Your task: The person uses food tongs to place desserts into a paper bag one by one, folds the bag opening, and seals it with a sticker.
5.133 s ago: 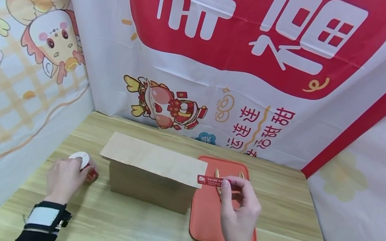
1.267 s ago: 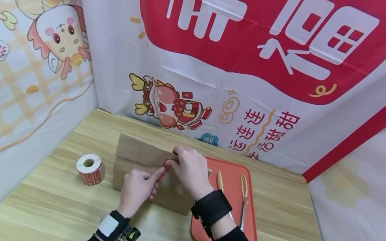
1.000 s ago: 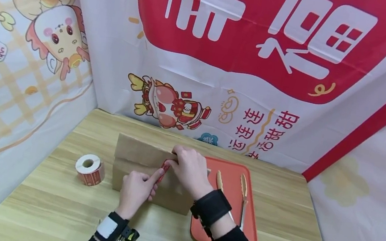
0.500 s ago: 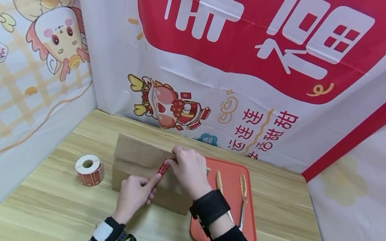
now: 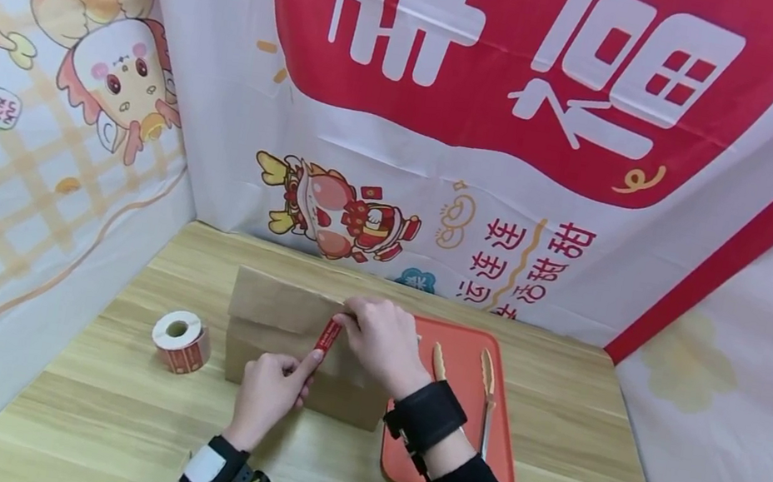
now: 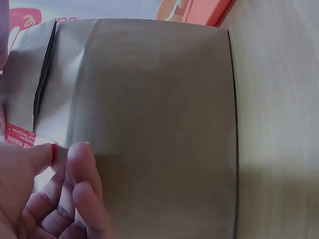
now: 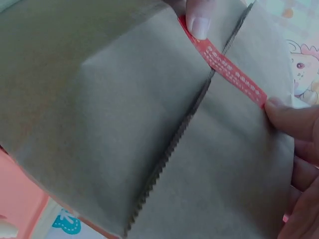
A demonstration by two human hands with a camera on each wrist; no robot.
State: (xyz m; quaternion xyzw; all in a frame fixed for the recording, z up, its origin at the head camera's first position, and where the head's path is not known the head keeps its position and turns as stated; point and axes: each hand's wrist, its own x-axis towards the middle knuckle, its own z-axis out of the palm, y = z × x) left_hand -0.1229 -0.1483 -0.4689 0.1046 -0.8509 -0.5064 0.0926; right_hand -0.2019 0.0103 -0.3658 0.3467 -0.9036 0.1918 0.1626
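A brown paper bag (image 5: 293, 353) lies on its side on the table, its folded top flap (image 7: 219, 144) ending in a zigzag edge. Across that edge runs a narrow red sticker (image 7: 234, 79) with white print. My right hand (image 5: 381, 345) holds the flap, thumb on the sticker's upper end and fingers behind the fold. Lower on the strip, my left hand (image 5: 271, 391) pinches the sticker's other end between thumb and forefinger, its remaining fingers curled against the bag. The left thumb covers part of that end in the left wrist view.
A roll of red stickers (image 5: 182, 342) stands on the table left of the bag. To the right lies an orange-red tray (image 5: 435, 459) with tongs (image 5: 487, 409) on it, partly behind the right forearm. Printed cloth walls (image 5: 238, 125) enclose the table.
Earlier, my left hand was at the sticker roll and my right held the strip over the tray. Both moved to the bag; lately my left thumb slid down the sticker, baring more of it.
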